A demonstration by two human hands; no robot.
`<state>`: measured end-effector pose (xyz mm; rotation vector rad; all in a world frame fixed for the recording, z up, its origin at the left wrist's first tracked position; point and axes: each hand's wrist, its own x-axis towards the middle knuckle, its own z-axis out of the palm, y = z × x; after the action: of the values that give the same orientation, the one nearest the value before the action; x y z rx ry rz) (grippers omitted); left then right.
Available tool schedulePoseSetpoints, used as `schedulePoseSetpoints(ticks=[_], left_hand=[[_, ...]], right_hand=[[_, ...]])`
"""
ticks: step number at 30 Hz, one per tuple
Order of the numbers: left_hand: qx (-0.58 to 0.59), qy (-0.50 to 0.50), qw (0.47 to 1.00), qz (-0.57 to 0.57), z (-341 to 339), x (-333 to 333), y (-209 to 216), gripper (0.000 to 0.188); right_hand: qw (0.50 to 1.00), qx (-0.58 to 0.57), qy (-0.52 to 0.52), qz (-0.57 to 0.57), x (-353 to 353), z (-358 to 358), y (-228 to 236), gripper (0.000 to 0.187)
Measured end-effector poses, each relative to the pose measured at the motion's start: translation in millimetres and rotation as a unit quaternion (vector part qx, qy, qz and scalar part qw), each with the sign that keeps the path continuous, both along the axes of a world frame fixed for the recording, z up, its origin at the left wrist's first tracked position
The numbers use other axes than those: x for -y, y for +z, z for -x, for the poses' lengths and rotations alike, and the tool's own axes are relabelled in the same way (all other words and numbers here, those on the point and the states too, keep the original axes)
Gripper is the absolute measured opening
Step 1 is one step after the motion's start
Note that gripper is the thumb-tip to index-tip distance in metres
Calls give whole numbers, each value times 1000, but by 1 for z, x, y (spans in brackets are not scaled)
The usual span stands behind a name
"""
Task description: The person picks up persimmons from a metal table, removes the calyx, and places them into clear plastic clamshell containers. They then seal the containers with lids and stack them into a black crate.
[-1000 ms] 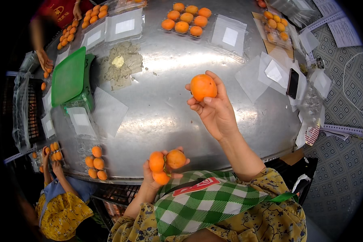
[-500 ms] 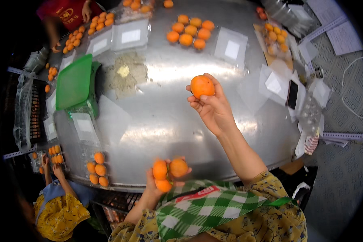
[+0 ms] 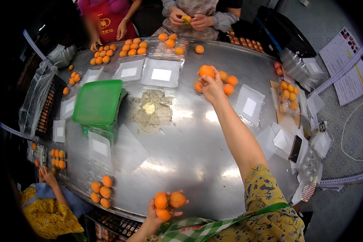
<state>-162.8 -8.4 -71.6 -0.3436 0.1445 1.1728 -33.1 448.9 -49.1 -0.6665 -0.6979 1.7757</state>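
My right hand (image 3: 212,89) reaches far across the metal table, fingers closed around one orange persimmon (image 3: 206,71). The fruit is directly above a group of persimmons (image 3: 232,80) at the far side; my hand and forearm hide part of that group. Whether the held fruit touches the others, I cannot tell. Near the front edge, my left hand (image 3: 151,213) is turned up and cradles three persimmons (image 3: 177,199). A clear tray with a white label (image 3: 249,105) lies right of the far group.
A green lidded box (image 3: 97,103) stands left of a wet patch with a pale lump (image 3: 149,108). More persimmon packs (image 3: 101,191) and labelled trays (image 3: 161,74) line the left and far sides. A phone (image 3: 295,148) lies at right. Co-workers' hands (image 3: 201,21) are beyond the far edge.
My right hand has carried its persimmon forward, away from me, to the far group. My left hand still holds its three fruits near the front edge. The view has tilted up, showing more people.
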Motion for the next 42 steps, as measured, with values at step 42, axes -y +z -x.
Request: schedulePoseSetpoints(ticks=[42], left_hand=[[32,57,997,38,23,-5,-18,55]], right_hand=[[977,-116,40,175,-77,66,-70,30]])
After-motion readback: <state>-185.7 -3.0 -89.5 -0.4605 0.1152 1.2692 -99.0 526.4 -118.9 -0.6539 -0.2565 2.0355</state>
